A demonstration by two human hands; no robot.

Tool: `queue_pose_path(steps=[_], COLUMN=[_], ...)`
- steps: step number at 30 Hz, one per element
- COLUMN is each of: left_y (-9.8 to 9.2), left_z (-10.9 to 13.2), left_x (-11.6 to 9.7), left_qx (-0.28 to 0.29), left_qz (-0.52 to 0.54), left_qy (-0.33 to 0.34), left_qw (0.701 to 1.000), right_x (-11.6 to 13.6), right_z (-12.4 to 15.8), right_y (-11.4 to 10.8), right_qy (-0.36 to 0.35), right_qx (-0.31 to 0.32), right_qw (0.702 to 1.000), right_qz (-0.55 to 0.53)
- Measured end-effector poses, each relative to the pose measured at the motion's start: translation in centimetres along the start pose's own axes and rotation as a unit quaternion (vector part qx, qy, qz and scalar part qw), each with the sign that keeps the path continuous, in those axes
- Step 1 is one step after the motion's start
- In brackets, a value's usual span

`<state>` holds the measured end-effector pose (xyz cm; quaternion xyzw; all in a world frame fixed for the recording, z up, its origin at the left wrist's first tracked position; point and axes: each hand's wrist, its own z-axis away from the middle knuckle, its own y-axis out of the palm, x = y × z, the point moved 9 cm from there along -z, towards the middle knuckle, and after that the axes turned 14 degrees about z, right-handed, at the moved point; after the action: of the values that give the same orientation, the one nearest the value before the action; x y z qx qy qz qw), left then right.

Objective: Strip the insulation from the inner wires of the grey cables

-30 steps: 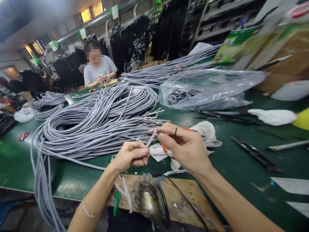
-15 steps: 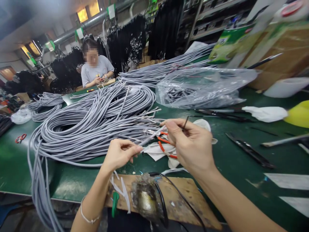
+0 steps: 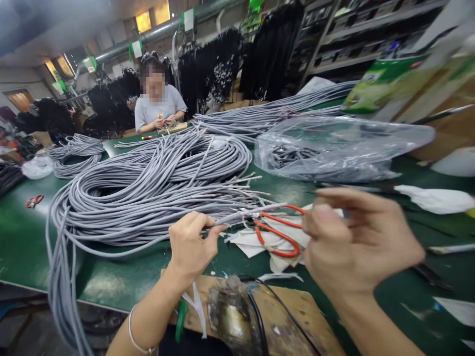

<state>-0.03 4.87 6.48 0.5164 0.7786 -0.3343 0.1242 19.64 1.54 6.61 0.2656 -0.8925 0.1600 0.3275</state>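
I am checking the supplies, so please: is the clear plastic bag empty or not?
Not empty: dark pieces show through the plastic bag.

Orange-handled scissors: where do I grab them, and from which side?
Probably take the scissors by their nearer orange loop, coming from the right: both handles spread that way over white cloth, while the other end points left toward the grey cable ends.

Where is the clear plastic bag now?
In the head view, the clear plastic bag lies on the green table, right of the large grey cable coil and beyond the right hand.
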Motion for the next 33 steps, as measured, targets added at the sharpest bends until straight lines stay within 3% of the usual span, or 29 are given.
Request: queue_pose_path(steps=[2,5,8,13,18,24,28,33], left_y=[-0.2,-0.3,-0.2,-0.2,-0.8,-0.9,-0.6,-1.0], left_z=[0.1,0.1,0.1,0.0,0.0,0.2,0.1,0.0], left_x=[-0.7,-1.1,-0.9,-0.4,-0.8,-1.9,-2.0,-1.2], left_qx=[-0.008,-0.009,-0.004,-0.009,-0.037,-0.038,-0.019,-0.049], left_qz=[-0.025,-0.047,-0.05,-0.036,-0.029,-0.019,-0.008,-0.004], left_qy=[0.04,0.063,0.053,0.014,0.043,0.103,0.096,0.058], left_qw=[0.999,0.997,0.997,0.999,0.998,0.994,0.995,0.997], right_x=[2.1,3.9,3.9,4.8,6.6,5.6,5.6,6.5], right_z=[0.4,1.3,1.4,1.7,2.9,2.5,2.3,3.3], right_y=[0.0,2.0,3.0,3.2,2.6,2.1,2.2,3.6], right_qy=[-0.107,-0.213,-0.226,-0.259,-0.322,-0.27,-0.288,-0.305], right_qx=[-0.001,0.073,0.098,0.114,0.111,0.056,0.054,0.123], right_qw=[0.992,0.964,0.954,0.954,0.939,0.952,0.951,0.944], right_qz=[0.06,0.138,0.17,0.101,0.046,0.131,0.097,0.03])
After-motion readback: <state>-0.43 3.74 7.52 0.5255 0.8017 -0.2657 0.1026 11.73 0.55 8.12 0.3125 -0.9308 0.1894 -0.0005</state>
